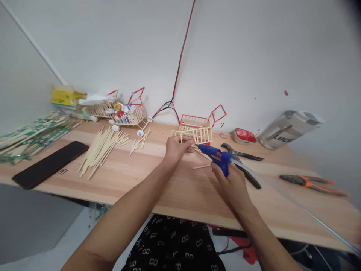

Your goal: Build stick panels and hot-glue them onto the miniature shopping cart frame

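Observation:
My right hand (232, 184) is wrapped round a blue hot glue gun (216, 155), with a long clear glue stick (270, 184) trailing from its back. The gun's nozzle points left, close to the fingertips of my left hand (177, 150). Those fingers pinch a ladder-like frame of pale wooden sticks (208, 136), partly hidden by the hand. Just behind the frame is a small stick cart (194, 119) with red-painted rim and handle. Whether frame and cart touch, I cannot tell. A loose stick (201, 167) lies below the nozzle.
Left on the table are loose sticks (103, 150), a black phone-like slab (50, 163) and wrapped chopsticks (36, 131). A filled stick cart (131, 113) stands behind. On the right lie black-handled pliers (245, 153), orange-handled pliers (304, 181), a red-stained cup (245, 136) and a cylinder (287, 130).

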`<state>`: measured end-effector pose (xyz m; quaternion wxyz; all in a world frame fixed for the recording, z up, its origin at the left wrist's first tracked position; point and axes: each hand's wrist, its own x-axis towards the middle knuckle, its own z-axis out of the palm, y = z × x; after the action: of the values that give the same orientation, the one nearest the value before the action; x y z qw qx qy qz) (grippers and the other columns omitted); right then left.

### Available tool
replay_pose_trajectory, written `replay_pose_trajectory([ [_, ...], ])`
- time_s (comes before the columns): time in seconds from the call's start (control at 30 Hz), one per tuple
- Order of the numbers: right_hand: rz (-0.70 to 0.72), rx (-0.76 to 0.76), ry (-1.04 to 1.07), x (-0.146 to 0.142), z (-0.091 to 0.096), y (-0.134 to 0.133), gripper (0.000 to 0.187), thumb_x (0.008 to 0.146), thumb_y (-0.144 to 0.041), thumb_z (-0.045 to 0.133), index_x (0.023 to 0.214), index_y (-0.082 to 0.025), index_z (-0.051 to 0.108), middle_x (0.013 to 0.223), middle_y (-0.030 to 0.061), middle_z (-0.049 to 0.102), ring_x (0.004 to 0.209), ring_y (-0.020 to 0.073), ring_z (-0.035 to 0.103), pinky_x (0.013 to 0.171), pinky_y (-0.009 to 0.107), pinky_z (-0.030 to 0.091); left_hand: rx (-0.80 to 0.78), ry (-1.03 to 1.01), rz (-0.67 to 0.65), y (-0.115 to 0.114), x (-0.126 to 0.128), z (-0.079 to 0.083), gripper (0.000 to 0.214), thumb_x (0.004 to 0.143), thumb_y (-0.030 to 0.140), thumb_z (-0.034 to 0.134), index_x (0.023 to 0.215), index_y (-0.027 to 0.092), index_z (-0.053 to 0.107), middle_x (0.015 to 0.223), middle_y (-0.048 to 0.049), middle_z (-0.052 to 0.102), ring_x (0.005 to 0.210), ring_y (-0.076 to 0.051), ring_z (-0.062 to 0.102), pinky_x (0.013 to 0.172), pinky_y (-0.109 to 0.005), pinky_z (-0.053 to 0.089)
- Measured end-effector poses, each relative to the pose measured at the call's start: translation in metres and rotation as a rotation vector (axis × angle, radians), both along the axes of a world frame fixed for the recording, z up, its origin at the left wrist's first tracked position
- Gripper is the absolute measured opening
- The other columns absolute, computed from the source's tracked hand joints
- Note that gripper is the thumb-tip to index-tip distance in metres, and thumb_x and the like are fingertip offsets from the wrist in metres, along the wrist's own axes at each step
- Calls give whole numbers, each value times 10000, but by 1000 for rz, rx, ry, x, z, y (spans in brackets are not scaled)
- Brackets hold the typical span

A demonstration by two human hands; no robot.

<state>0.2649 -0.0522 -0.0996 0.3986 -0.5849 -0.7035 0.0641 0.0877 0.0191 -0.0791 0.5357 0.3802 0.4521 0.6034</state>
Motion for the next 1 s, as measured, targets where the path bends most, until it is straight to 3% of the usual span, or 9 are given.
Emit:
replay_pose_trajectory([
  [0.33,-6,-35,20,3,5,-1,410,881,-509,479,990,-170,684,779,87,700,744,258,642,729,366,488,-6,2,-13,1,-1,-2,25,695,47,706,696,69,694,575,-18,649,441,-82,592,476,-200,540],
  [1.0,36,-72,55,6,0,0,392,865,-503,509,965,-163,675,710,63,675,708,248,628,688,350,480,-8,-14,6,2,0,-3,50,682,26,693,683,76,684,554,-9,639,438,-90,597,476,-203,537],
])
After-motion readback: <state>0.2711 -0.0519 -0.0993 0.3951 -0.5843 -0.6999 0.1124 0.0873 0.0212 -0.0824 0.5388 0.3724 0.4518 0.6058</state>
